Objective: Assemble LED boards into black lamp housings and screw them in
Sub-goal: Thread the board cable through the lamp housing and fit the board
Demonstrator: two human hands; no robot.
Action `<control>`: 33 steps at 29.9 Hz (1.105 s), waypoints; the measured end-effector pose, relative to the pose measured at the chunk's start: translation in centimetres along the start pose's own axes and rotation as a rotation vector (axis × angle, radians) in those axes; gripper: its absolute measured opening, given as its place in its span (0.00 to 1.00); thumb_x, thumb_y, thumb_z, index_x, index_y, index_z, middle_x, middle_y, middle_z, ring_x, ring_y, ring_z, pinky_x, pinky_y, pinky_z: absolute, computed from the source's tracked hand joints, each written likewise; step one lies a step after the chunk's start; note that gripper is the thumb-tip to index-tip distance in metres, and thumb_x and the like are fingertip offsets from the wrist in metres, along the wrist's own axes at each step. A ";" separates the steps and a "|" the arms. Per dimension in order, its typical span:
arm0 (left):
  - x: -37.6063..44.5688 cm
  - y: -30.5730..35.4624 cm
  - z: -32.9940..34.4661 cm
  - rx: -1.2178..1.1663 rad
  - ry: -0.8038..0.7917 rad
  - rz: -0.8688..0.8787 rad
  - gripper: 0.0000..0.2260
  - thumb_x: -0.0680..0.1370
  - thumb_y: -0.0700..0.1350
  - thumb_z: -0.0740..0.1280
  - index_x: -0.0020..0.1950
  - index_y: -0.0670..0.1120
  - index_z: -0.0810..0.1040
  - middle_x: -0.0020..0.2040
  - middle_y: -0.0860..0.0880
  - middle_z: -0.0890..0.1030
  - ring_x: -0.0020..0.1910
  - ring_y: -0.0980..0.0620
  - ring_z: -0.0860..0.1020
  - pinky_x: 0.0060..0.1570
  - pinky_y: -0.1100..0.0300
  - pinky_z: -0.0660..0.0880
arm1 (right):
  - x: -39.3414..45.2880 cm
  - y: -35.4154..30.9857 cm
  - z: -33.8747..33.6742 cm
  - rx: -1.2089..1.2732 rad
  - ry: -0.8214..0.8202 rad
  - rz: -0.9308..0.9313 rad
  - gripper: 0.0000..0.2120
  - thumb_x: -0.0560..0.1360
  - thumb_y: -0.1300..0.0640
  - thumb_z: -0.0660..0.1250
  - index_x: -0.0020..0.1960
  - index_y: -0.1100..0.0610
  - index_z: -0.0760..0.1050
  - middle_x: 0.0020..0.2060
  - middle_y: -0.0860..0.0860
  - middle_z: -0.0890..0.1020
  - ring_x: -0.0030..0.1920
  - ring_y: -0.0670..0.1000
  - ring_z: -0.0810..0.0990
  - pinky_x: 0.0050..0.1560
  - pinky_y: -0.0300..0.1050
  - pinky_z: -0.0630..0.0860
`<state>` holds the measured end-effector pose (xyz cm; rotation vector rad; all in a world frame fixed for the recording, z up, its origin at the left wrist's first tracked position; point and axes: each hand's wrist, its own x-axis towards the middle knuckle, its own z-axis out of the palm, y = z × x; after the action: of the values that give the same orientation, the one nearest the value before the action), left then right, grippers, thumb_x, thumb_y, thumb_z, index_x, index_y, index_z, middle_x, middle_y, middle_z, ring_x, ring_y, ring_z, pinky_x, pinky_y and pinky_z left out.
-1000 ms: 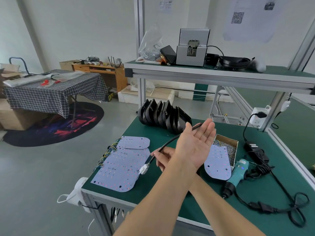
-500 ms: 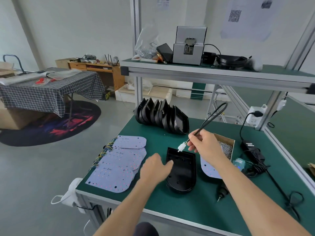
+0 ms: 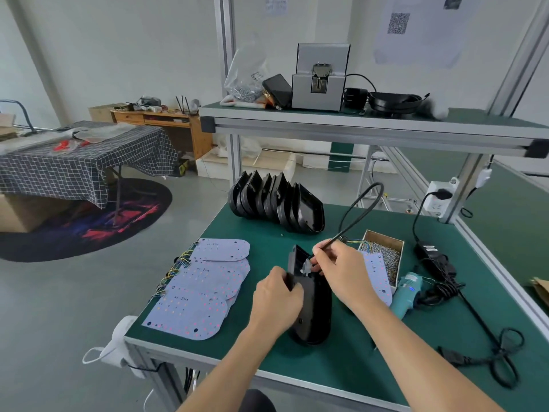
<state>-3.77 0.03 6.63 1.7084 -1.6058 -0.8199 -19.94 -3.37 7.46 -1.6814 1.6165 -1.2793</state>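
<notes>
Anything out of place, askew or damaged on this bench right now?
Nothing looks damaged or spilled. The black housing is tipped up on its edge, but only because the left hand grips it while the right hand feeds the cable in.

Both forearms reach forward, close together; the left hand (image 3: 277,298) curls its fingers round the black housing (image 3: 313,310), the right hand (image 3: 338,270) pinches a black cable (image 3: 356,209)

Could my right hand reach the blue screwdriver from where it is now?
Probably yes: the screwdriver lies uncovered just right of that right hand, but it pinches a black cable it must release first.
</notes>
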 end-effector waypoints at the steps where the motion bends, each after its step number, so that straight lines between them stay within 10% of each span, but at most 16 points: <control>1: -0.4 0.2 0.1 0.004 0.006 0.022 0.07 0.78 0.50 0.67 0.49 0.47 0.74 0.45 0.50 0.81 0.47 0.45 0.78 0.42 0.54 0.69 | -0.1 -0.3 0.2 0.018 0.016 -0.023 0.06 0.82 0.54 0.69 0.47 0.46 0.79 0.38 0.42 0.87 0.40 0.42 0.86 0.46 0.40 0.81; 10: -1.5 1.1 0.0 -0.172 0.148 0.032 0.07 0.78 0.50 0.69 0.44 0.50 0.74 0.39 0.54 0.80 0.39 0.58 0.77 0.32 0.68 0.66 | -1.6 -0.7 0.2 0.092 0.195 -0.006 0.04 0.82 0.53 0.70 0.48 0.50 0.82 0.39 0.43 0.87 0.43 0.42 0.86 0.49 0.44 0.81; 17: -2.7 0.4 0.6 -0.231 0.212 0.133 0.05 0.79 0.48 0.70 0.46 0.52 0.75 0.39 0.55 0.82 0.42 0.58 0.78 0.38 0.70 0.70 | -2.0 -2.1 -0.8 0.059 0.014 0.099 0.07 0.81 0.57 0.71 0.44 0.51 0.83 0.34 0.46 0.87 0.31 0.46 0.83 0.40 0.44 0.77; 26: -2.7 1.1 0.0 -0.423 0.268 0.100 0.03 0.78 0.50 0.69 0.47 0.55 0.76 0.39 0.56 0.82 0.37 0.59 0.78 0.37 0.63 0.70 | -5.6 -4.1 -1.1 -0.501 0.300 -0.026 0.15 0.78 0.40 0.68 0.58 0.49 0.76 0.50 0.45 0.79 0.52 0.51 0.79 0.47 0.48 0.75; 29: -3.0 1.4 -0.6 -0.557 0.234 0.121 0.05 0.79 0.54 0.67 0.48 0.54 0.76 0.37 0.59 0.80 0.33 0.60 0.73 0.38 0.59 0.71 | -6.2 -2.7 -1.7 -0.199 0.097 0.161 0.16 0.81 0.46 0.69 0.64 0.54 0.76 0.57 0.50 0.80 0.60 0.50 0.77 0.57 0.47 0.72; 33: -3.0 1.0 -1.2 -0.549 0.262 0.211 0.19 0.82 0.65 0.55 0.44 0.52 0.74 0.41 0.59 0.76 0.41 0.58 0.74 0.44 0.65 0.70 | -6.8 -1.5 -1.4 0.308 -0.051 0.367 0.14 0.86 0.55 0.64 0.52 0.66 0.79 0.45 0.56 0.84 0.46 0.49 0.77 0.49 0.48 0.71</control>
<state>-3.56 3.06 8.16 1.1789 -1.2135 -0.8006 -19.51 3.74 7.35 -1.1615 1.5193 -1.2123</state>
